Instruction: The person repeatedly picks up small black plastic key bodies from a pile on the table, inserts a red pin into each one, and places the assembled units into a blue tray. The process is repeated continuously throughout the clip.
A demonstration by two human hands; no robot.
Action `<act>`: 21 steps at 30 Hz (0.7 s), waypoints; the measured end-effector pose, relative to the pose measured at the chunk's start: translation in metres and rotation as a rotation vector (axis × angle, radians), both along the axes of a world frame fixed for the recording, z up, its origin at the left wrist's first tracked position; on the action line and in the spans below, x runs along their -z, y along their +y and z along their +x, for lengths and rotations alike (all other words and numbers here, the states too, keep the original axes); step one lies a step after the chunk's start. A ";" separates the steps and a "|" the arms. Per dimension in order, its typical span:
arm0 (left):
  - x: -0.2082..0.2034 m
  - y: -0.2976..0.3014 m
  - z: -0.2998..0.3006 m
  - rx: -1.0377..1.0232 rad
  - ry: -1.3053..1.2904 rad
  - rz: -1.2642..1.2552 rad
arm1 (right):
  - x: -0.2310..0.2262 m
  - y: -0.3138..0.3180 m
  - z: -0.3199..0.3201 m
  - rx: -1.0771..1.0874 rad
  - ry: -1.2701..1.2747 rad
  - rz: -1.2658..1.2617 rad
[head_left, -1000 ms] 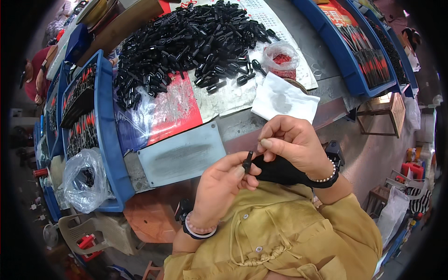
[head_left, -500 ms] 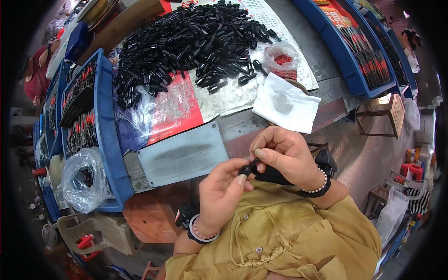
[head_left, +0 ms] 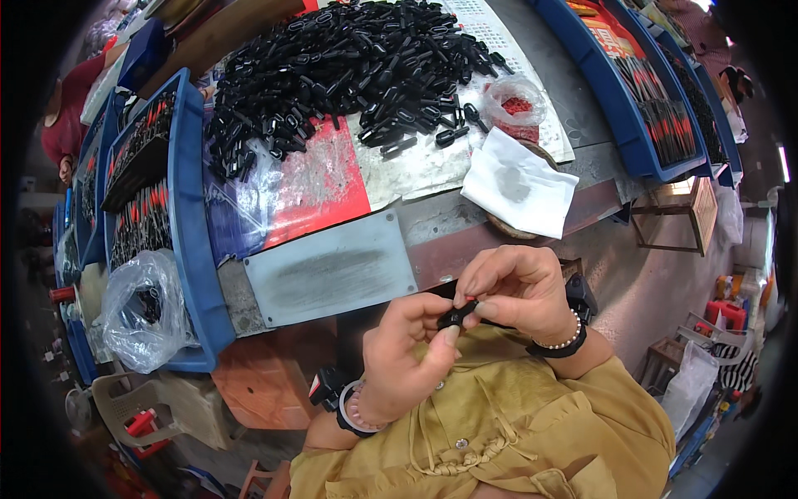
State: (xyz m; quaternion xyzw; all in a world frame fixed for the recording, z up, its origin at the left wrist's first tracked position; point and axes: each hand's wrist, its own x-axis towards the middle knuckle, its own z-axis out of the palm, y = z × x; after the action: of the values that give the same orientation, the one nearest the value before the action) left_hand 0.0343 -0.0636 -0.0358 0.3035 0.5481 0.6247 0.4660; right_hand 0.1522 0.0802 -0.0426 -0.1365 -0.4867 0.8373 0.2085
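My left hand point(head_left: 403, 353) is closed, pinching a small black plastic part point(head_left: 455, 317) between thumb and fingers, low in front of my body. Right beside it, my right hand point(head_left: 528, 295) is closed too, its fingertips pinching a tiny red piece point(head_left: 470, 298) against the end of the black part. Fingers cover much of both things. Beyond my hands a big heap of like black parts point(head_left: 332, 75) lies on the paper-covered table. A clear plastic bag of small red pieces point(head_left: 517, 106) stands at the heap's right.
A white cloth point(head_left: 519, 187) with a grey smudge overhangs the table edge. Left of it lies a grey-blue plate point(head_left: 332, 274) with a dark rubbed patch. Blue bins point(head_left: 195, 241) with black-and-red items stand on the left, another blue bin point(head_left: 619, 116) on the right. A crumpled clear bag point(head_left: 145, 320) hangs at the left bin.
Both hands sit slightly lower in the picture, still together. A red tip now shows at my right fingertips, and the black part is turned a little. The whole view has shifted slightly.
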 end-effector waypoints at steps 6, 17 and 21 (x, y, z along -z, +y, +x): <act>0.003 -0.005 0.003 -0.012 0.191 0.011 | 0.004 -0.002 -0.003 -0.009 0.072 0.008; 0.002 -0.007 0.003 0.012 0.058 0.024 | 0.011 -0.004 -0.012 -0.057 0.082 -0.264; 0.001 -0.007 0.002 -0.002 0.009 0.029 | 0.014 -0.006 -0.013 -0.091 0.125 -0.383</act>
State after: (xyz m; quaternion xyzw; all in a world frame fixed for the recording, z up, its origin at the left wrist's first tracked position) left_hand 0.0359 -0.0702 -0.0364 0.3125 0.5414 0.6318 0.4582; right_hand 0.1390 0.0747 -0.0569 -0.0993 -0.3105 0.9299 0.1704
